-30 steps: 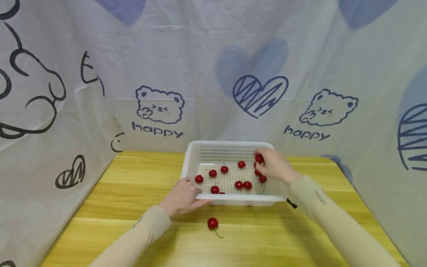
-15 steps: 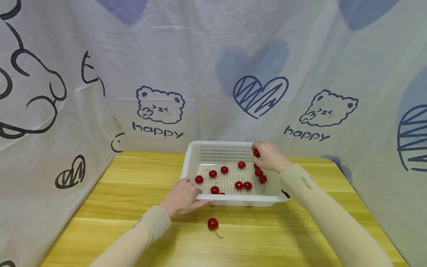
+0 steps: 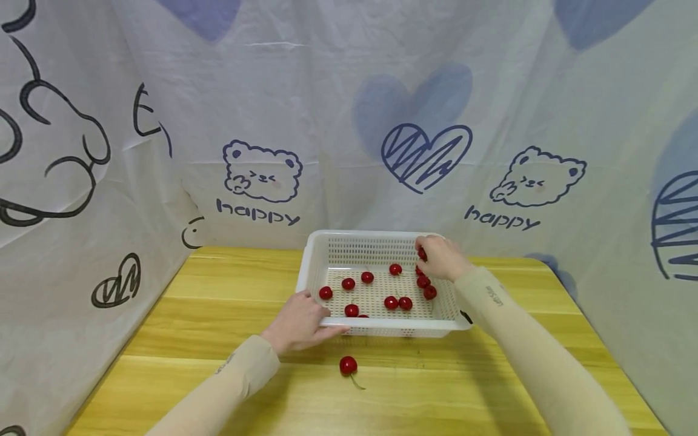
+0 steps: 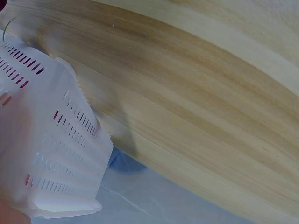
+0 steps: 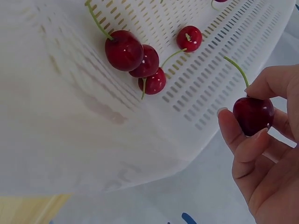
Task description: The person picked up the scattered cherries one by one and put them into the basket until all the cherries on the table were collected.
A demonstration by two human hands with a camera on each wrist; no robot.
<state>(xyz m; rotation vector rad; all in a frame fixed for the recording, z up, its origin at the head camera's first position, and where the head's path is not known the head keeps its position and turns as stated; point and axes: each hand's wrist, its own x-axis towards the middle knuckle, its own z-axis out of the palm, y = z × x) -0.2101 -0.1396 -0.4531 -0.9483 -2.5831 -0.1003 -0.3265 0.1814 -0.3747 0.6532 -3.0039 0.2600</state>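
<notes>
In the head view, a white plastic basket with slotted walls stands on the table and holds several red cherries. My left hand grips its front left corner, with the thumb along the outside of the front wall. At the back right corner my right hand pinches one dark red cherry. The right wrist view shows that cherry between thumb and fingers, its green stem pointing up. A few more cherries lie close together in the basket there.
One stemmed cherry lies on the wooden table in front of the basket. A white printed cloth hangs behind the table and along both sides.
My right hand has lifted the cherry a little toward the basket's back rim, then shifted slightly right. The left hand stays on the basket, which has not moved.
</notes>
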